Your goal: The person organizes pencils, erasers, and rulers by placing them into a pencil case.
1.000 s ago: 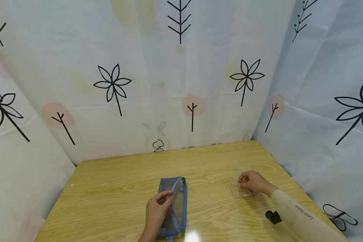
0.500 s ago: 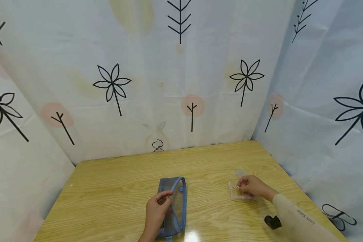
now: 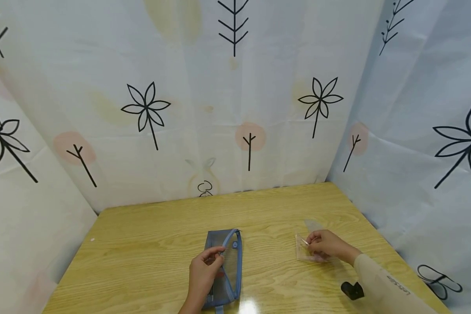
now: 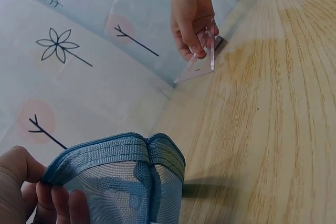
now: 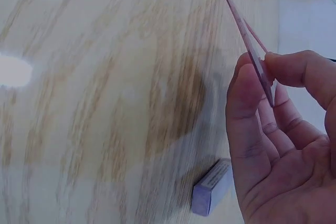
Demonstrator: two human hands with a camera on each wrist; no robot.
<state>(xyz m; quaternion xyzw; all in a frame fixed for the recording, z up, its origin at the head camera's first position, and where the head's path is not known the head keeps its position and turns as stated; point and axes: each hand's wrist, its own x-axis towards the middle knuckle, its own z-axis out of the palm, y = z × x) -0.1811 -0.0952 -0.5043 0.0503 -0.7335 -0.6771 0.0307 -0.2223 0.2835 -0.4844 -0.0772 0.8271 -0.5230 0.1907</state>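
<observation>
Likely set square (image 4: pixel 198 70), left wrist clearest

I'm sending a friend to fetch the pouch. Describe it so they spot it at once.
Find the wooden table, then the left hand at the middle of its near side. That hand pinches the edge of the blue mesh pouch. Unlike the clear triangle in the right hand, it is see-through netting with blue trim.

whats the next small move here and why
Probably carry the clear triangle ruler leftward to the blue mesh pouch: the right hand pinches the ruler away to the pouch's right, while the left hand holds one edge of the pouch, which gapes open.
</observation>
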